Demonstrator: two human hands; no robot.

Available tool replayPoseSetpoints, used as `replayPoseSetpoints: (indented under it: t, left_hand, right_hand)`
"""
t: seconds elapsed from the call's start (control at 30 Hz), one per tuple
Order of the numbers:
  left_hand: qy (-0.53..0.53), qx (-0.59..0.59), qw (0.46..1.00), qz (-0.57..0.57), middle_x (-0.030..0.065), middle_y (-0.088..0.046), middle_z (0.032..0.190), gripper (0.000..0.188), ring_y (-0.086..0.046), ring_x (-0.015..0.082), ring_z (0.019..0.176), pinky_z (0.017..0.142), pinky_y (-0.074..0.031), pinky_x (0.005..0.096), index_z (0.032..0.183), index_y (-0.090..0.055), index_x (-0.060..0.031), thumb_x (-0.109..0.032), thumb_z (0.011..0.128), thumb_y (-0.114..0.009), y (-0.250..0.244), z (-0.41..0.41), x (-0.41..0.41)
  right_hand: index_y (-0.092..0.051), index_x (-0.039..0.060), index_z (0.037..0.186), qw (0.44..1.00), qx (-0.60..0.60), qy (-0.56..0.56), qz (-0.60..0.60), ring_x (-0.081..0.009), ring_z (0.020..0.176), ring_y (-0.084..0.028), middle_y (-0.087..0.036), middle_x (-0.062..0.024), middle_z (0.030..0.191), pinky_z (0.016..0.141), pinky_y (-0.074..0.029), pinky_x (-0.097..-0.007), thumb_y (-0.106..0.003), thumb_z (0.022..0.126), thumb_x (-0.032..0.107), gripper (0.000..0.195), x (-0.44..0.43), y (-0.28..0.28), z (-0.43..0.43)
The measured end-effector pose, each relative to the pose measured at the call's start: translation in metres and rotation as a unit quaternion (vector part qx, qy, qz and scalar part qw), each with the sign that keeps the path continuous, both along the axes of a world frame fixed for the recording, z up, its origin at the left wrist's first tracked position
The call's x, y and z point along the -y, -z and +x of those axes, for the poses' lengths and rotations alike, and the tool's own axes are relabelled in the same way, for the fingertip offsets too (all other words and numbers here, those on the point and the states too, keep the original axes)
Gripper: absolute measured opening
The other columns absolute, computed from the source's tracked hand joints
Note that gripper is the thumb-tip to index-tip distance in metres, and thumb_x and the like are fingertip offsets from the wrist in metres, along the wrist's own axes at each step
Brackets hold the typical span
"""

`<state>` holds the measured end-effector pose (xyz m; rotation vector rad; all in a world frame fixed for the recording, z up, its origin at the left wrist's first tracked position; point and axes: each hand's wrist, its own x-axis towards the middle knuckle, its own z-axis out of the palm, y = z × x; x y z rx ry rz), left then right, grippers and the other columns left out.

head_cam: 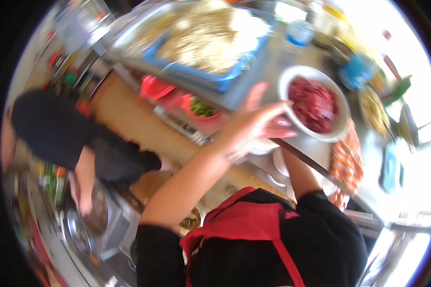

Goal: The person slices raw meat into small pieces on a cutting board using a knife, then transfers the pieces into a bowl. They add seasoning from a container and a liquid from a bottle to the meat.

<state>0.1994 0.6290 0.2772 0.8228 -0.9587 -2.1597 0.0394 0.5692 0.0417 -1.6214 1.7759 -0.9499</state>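
Note:
My left hand [267, 120] reaches over the counter's edge with its fingers apart and nothing in them. Its fingertips come up to the near-left rim of a white bowl [284, 86]; blur hides whether they touch. Chunks of raw red meat [314, 104] fill much of that bowl. My right forearm [297, 168] passes beneath the counter edge, and the right hand is out of view. An orange-and-white patterned cloth [346, 161] hangs over the counter's front edge, just beside the bowl.
A blue tray [215, 77] heaped with pale food stands at the back. Beyond the bowl are a plastic bottle [299, 34], a blue container [357, 71] and a bowl of yellowish food [373, 111]. Below, a red basket [201, 111] holds greens. To the left a co-worker [93, 143] bends over a pan [95, 211].

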Motion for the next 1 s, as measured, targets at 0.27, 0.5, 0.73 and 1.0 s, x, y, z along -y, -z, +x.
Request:
replayPoseSetpoints:
  t: [0.27, 0.5, 0.73, 1.0]
  left_hand:
    - [-0.041, 0.256, 0.96, -0.103, 0.0198, -0.064, 0.079, 0.044, -0.064, 0.0271, 0.068, 0.058, -0.051, 0.039, 0.104, -0.057, 0.0031, -0.009, 0.063, -0.065, 0.006, -0.035, 0.008]
    - [-0.17, 0.063, 0.982, -0.049, 0.004, -0.058, 0.074, 0.04, -0.058, 0.0121, 0.064, 0.052, -0.047, 0.0274, 0.11, -0.056, -0.0019, -0.005, 0.069, -0.057, 0.005, 0.097, -0.068]
    - [-0.549, 0.163, 0.819, 0.02, 0.0055, -0.062, 0.088, 0.046, -0.064, 0.0144, 0.069, 0.052, -0.055, 0.028, 0.12, -0.047, -0.006, -0.005, 0.076, -0.06, -0.015, 0.235, -0.203]
    - [-0.807, 0.092, 0.582, -0.031, 0.0097, -0.057, 0.114, 0.05, -0.06, 0.0272, 0.101, 0.079, -0.055, 0.0467, 0.127, -0.043, -0.0082, 0.007, 0.081, -0.052, 0.004, 0.318, -0.376]
  right_hand:
    - [-0.051, 0.0013, 0.122, 0.998, -0.06, -0.027, -0.024, -0.0285, 0.098, -0.06, -0.059, -0.0159, 0.11, 0.076, -0.053, -0.0378, -0.049, 0.09, 0.007, 0.033, 0.001, -0.005, -0.056]
    - [-0.052, 0.0021, 0.121, 0.991, -0.016, -0.13, -0.019, -0.0279, 0.096, -0.061, -0.061, -0.0157, 0.107, 0.074, -0.053, -0.0356, -0.049, 0.09, 0.007, 0.032, -0.013, -0.025, 0.009]
    - [-0.056, 0.0021, 0.116, 0.894, 0.116, -0.431, 0.03, -0.0223, 0.083, -0.062, -0.062, -0.0118, 0.095, 0.068, -0.052, -0.031, -0.047, 0.09, 0.004, 0.028, -0.041, -0.083, 0.183]
    - [-0.055, 0.0016, 0.114, 0.657, 0.275, -0.688, 0.14, -0.0128, 0.073, -0.06, -0.06, -0.0069, 0.086, 0.066, -0.05, -0.0242, -0.05, 0.089, -0.001, 0.026, -0.106, -0.147, 0.393]
